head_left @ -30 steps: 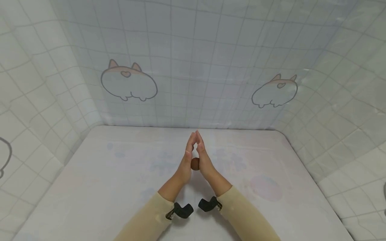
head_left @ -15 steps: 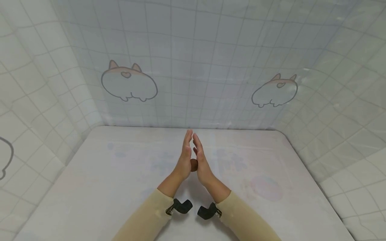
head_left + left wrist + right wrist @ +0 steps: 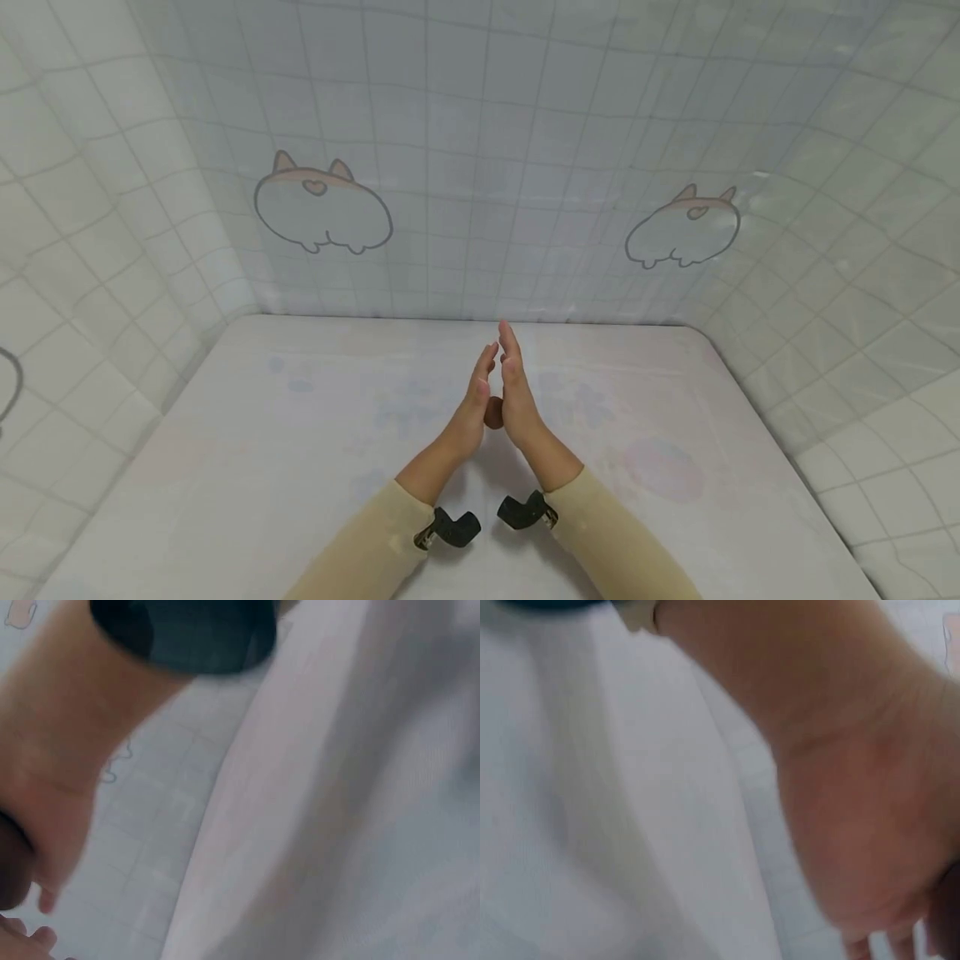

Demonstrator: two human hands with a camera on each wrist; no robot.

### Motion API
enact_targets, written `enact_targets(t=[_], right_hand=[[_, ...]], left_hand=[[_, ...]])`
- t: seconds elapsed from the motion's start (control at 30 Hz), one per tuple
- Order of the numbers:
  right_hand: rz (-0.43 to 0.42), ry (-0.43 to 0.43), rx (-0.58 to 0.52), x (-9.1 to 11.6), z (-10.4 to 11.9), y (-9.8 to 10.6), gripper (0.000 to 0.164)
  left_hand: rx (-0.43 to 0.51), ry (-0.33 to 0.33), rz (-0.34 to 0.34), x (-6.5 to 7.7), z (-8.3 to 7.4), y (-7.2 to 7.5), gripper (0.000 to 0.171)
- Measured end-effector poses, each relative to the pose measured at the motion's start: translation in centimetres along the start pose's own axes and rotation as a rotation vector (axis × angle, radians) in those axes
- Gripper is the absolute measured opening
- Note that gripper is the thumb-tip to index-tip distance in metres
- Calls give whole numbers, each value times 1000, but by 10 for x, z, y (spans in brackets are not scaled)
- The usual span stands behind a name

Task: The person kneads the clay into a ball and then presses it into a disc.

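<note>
A small brown ball [image 3: 494,413] sits between the two palms, above the white table. My left hand [image 3: 468,418] presses on it from the left with its fingers extended. On the other side, my right hand [image 3: 519,407] touches it with a flat palm and straight fingers, its fingertips reaching farther forward than those of the left. The fingers of the two hands point away from me and lean close together. In the left wrist view the ball [image 3: 12,866] is cut off by the left edge; in the right wrist view a dark part of the ball [image 3: 948,907] shows at the right edge.
A pale cloth with faint coloured prints covers the table [image 3: 262,467]. White grid-patterned sheeting [image 3: 480,167] with animal drawings rises behind and at both sides. A black wrist mount [image 3: 456,528] sticks out from the left sleeve, another mount [image 3: 523,510] from the right.
The hands slide past each other with the ball between them. Since half a second ago the right hand has moved forward, the left back, and both with the ball slightly right.
</note>
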State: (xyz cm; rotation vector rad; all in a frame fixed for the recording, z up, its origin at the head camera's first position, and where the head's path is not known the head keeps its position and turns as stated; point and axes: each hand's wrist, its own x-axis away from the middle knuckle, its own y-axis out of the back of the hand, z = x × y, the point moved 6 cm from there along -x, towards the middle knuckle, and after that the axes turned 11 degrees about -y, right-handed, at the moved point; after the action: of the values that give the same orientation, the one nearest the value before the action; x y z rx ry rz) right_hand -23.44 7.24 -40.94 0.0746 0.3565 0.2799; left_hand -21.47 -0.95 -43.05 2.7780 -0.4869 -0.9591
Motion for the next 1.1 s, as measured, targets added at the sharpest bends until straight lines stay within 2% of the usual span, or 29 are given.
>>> enact_targets(t=[0.13, 0.23, 0.43, 0.5, 0.7, 0.93, 1.1], right_hand=[[-4, -64, -10, -3, -13, 3, 79], [23, -102, -27, -2, -22, 2, 76], [72, -126, -49, 2, -32, -6, 78], [86, -105, -45, 4, -32, -10, 82], [107, 27, -33, 13, -19, -19, 86], [83, 98, -56, 19, -2, -19, 85], [45, 111, -56, 17, 8, -11, 82]], left_hand=[[43, -19, 8, 0, -5, -3, 89], [72, -29, -5, 0, -6, -2, 85], [40, -52, -64, -3, -15, 6, 84], [14, -61, -86, -4, -17, 9, 85], [-57, -82, -122, -10, -16, 14, 91], [-81, -21, -99, -9, -6, 16, 90], [-61, 28, -59, -4, 3, 10, 92]])
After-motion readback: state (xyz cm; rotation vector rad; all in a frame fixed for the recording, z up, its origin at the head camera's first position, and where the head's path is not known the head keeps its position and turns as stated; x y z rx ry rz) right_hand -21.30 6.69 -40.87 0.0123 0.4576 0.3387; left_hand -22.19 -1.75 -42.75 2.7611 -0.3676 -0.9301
